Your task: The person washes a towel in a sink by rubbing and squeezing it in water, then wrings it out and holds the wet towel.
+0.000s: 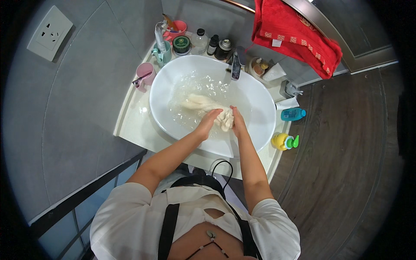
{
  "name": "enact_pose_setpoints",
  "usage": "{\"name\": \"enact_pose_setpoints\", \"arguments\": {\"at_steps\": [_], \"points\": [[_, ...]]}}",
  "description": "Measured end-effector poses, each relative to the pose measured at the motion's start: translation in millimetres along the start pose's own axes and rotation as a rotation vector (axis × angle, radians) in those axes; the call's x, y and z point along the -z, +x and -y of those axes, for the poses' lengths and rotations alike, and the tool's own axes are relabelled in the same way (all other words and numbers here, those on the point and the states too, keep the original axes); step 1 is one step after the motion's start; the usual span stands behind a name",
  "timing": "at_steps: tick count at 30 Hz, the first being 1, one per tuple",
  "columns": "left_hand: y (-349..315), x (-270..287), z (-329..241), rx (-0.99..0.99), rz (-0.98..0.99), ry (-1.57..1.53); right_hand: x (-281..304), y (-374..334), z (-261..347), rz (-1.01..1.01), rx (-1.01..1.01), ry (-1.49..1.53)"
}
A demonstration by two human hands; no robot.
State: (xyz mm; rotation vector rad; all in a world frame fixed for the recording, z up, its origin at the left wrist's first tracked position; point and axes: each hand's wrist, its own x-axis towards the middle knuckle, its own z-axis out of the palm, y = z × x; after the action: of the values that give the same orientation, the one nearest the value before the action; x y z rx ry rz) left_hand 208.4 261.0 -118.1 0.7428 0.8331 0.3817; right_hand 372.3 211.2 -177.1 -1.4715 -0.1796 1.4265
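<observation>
A wet cream-coloured cloth (201, 103) lies bunched in the white oval washbasin (264, 113), which holds rippling, bubbly water (186, 86). My left hand (208, 123) grips the bunched near end of the cloth from its left side. On the other side of that same end, my right hand (237, 122) closes in with its fingers against the folds. The cloth's far end trails to the left in the water. Some fingertips are hidden by the folds. Beyond my hands, at the basin's back rim, stands a chrome tap (236, 66).
On the left of the counter (141, 115) are a pink mug (146, 74) and a teal cup (163, 55). Jars and bottles line the back, including a green-lidded jar (181, 44). At right stand a blue bottle (293, 114) and a yellow pump bottle (281, 141). A red towel (294, 37) hangs above.
</observation>
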Motion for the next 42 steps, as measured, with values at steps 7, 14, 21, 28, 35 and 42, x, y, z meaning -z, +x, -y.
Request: {"name": "enact_pose_setpoints", "arguments": {"at_steps": [7,14,21,28,35,42], "points": [[16.2,60.7,21.7,-0.214,-0.413,-0.069,-34.7,-32.5,-8.5,-0.176,0.624,-1.664],[10.4,79.7,12.2,-0.176,-0.556,-0.049,-24.8,-9.5,-24.8,-0.056,0.494,-1.922],[41.4,112.3,42.7,-0.030,-0.362,-0.226,-80.7,0.7,40.5,0.217,0.558,-2.047],[21.2,78.2,-6.1,0.158,-0.249,-0.504,-120.4,-83.0,131.2,0.347,0.746,-1.241],[16.6,56.5,-30.2,-0.019,0.179,-0.979,-101.0,-82.8,127.7,0.260,0.712,-0.794],[28.0,40.7,-52.7,-0.027,0.155,-0.875,-130.0,-95.2,71.8,0.012,0.978,-0.984]]}}
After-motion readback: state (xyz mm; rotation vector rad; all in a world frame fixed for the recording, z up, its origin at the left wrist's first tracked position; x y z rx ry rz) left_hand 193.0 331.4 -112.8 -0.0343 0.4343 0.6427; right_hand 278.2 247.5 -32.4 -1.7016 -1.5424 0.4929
